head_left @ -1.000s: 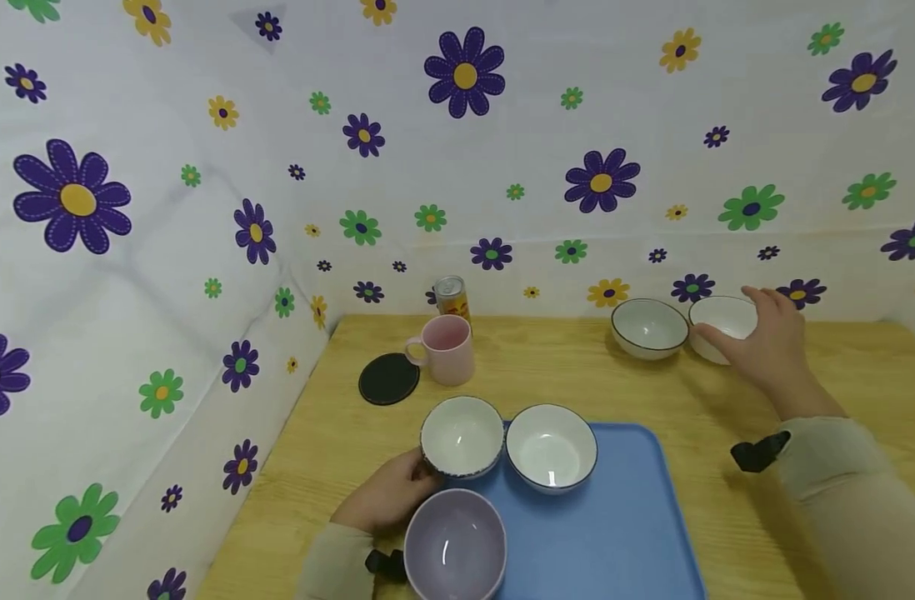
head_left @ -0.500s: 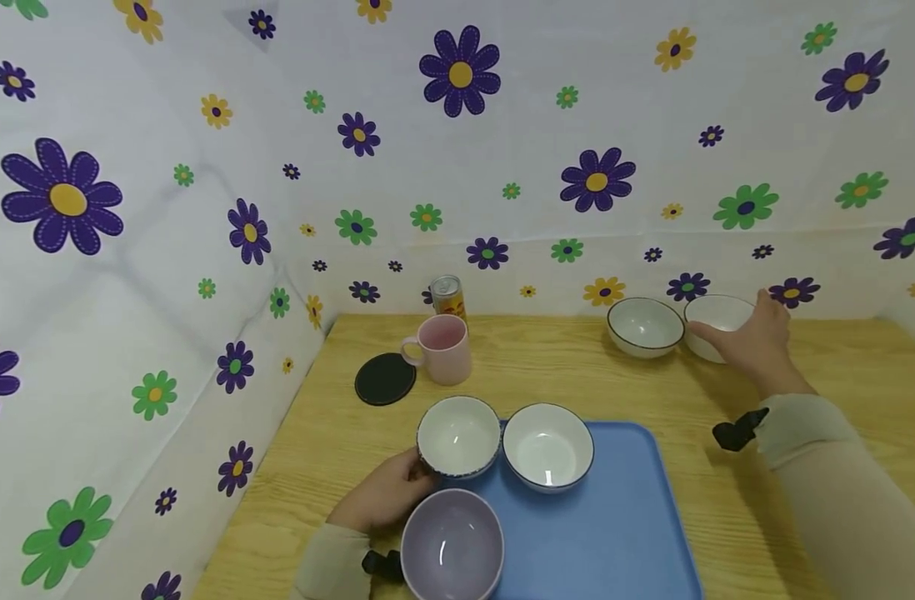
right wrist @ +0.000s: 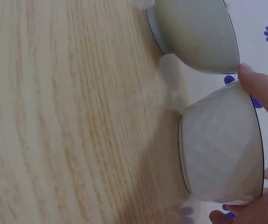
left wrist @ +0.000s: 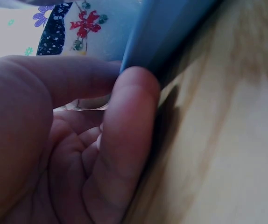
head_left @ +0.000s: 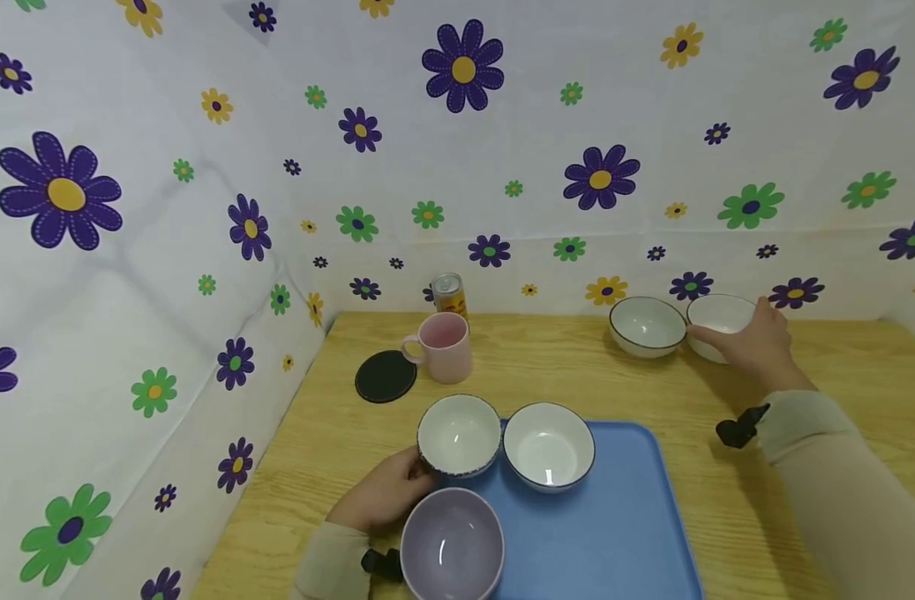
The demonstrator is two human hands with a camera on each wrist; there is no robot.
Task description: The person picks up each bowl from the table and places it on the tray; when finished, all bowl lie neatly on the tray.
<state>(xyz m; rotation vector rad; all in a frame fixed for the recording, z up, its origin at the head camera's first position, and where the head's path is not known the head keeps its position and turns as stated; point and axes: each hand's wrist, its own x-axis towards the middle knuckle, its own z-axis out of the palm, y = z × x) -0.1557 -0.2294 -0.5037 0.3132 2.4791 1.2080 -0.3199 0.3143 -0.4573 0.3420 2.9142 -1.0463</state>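
My right hand (head_left: pixel 753 342) spans the white dark-rimmed bowl (head_left: pixel 716 315) at the back right. In the right wrist view the thumb lies at that faceted bowl's (right wrist: pixel 222 149) rim, with fingers round its far side. Beside it stands a grey-white bowl (head_left: pixel 647 325), its rim close to the thumb. My left hand (head_left: pixel 386 492) pinches the left edge of the blue tray (head_left: pixel 615 533); in the left wrist view finger and thumb meet at the tray's side (left wrist: pixel 155 32). On the tray are a speckle-rimmed bowl (head_left: pixel 459 436), a dark-rimmed white bowl (head_left: pixel 549 446) and a lilac bowl (head_left: pixel 453 546).
A pink mug (head_left: pixel 446 350) stands behind the tray, with a drink can (head_left: pixel 450 293) behind it and a black round coaster (head_left: pixel 386 377) to its left. Flower-patterned cloth (head_left: pixel 532 125) walls the wooden table (head_left: pixel 547 358) at the back and left.
My right hand has moved slightly left and closed in on the white bowl, its fingers now at the bowl's right rim. The left hand stays at the tray's edge.
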